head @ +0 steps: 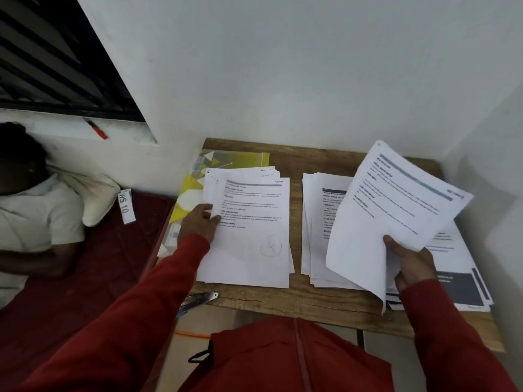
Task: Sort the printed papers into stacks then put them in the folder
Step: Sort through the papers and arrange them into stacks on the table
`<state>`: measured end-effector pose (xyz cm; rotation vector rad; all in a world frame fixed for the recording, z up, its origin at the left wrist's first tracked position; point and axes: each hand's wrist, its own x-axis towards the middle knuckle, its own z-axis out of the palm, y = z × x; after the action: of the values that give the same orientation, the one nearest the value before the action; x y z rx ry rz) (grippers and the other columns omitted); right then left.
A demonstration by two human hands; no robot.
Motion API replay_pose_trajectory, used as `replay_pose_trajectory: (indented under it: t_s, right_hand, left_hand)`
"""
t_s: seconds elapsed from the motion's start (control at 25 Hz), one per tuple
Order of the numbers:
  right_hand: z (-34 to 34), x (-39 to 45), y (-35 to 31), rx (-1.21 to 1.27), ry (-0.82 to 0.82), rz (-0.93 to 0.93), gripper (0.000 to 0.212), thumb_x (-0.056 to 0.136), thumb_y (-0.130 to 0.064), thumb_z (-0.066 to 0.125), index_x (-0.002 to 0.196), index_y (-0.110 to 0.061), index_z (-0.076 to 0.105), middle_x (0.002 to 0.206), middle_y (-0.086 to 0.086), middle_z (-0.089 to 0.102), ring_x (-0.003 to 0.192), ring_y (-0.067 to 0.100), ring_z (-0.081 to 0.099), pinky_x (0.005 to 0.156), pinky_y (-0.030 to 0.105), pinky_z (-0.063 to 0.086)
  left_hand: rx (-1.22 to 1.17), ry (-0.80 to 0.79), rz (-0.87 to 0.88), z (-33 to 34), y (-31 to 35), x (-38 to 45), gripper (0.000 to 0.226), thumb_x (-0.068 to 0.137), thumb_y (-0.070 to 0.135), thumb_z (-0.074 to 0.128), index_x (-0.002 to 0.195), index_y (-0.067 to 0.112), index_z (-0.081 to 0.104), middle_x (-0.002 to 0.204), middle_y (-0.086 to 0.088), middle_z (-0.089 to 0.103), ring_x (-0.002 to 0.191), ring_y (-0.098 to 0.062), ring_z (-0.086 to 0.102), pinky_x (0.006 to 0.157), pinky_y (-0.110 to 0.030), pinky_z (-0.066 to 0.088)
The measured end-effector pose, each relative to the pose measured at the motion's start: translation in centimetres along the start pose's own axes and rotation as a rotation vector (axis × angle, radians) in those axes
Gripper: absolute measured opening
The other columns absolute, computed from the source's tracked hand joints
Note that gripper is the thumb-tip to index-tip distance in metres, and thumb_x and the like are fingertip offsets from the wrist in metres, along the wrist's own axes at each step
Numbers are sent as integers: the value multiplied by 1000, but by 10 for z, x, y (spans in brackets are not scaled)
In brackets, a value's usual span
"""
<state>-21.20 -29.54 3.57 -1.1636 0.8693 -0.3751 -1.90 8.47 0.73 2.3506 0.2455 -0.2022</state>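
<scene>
- Pinched in the right hand (411, 264) grip: loose sheets (396, 216), raised at 3 o'clock.
- Left hand (199, 222) is laid flat on the left stack (249, 230); folder (192, 193) beneath, at 10 o'clock.
- Sheets could be misfiled if headings are misread.

The one camera sits on my head, looking forward and steeply down at the wooden surface (311, 301) from close above. Its near edge runs just past my lap; its far edge meets the wall (311, 80) ahead.
</scene>
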Motion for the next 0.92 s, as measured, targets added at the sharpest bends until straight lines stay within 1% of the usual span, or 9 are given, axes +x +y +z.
replay_pose_trajectory:
  t_s: [0.08,0.12,0.2,0.28,0.4,0.48,0.6,0.72,0.92]
  right_hand:
    - [7,0,5,-39,-10,2,87,27,-44,95,106,-15,71,104,1,74,97,18,69,89,36,53]
    - [9,1,8,-65,-14,5,82,31,-43,95,104,-16,71,103,1,74,94,17,70,91,37,52]
    - [17,-1,10,-123,-38,33,53,59,-29,91,106,-17,70,102,0,73,93,19,68,96,44,50]
    - [28,-3,14,-160,-69,50,43,74,-17,83,113,-13,68,105,2,72,98,21,67,96,41,50]
    - [53,-14,15,-238,-156,81,41,76,-18,82,113,-9,67,103,4,73,94,22,69,84,34,54]
    - [72,-24,14,-261,-268,66,32,78,-12,79,109,-10,70,101,5,75,93,24,71,83,36,55]
    - [91,-35,8,-234,-379,51,33,80,-8,76,112,-12,69,103,4,75,93,23,72,82,39,57]
    - [97,-36,1,-216,-431,58,30,83,-8,73,112,-12,67,98,9,75,80,28,70,70,37,57]
    - [103,-33,3,-312,-458,37,26,86,-3,69,110,-10,67,93,13,75,65,26,65,63,34,57]
  left_hand:
    - [74,46,69,3,-1,-5,64,80,25,76,136,22,46,122,-12,53,111,-30,54,98,-44,45]
    - [72,56,123,4,2,-9,65,80,25,76,137,24,46,123,-12,49,111,-28,53,99,-44,45]
    - [-15,-1,275,9,13,-20,48,82,24,75,127,21,58,119,-9,52,106,-19,55,98,-36,46]
    - [-148,-167,328,12,38,-37,29,86,31,71,113,21,67,111,0,64,96,-15,63,83,-27,51]
    - [-289,-487,178,17,72,-55,31,88,48,62,112,29,63,102,10,70,75,-14,69,54,-21,48]
    - [-343,-578,140,21,79,-58,30,87,46,65,111,27,64,97,7,73,75,-16,71,52,-25,50]
    - [-393,-447,209,14,81,-51,18,87,29,70,99,16,70,91,1,73,81,-18,71,67,-26,57]
    - [-343,-252,186,-6,73,-34,12,89,26,69,93,15,70,80,6,69,65,-5,64,57,-14,50]
    - [-135,-71,76,-10,27,-5,31,85,37,69,100,9,68,96,-8,71,89,-27,65,74,-30,48]
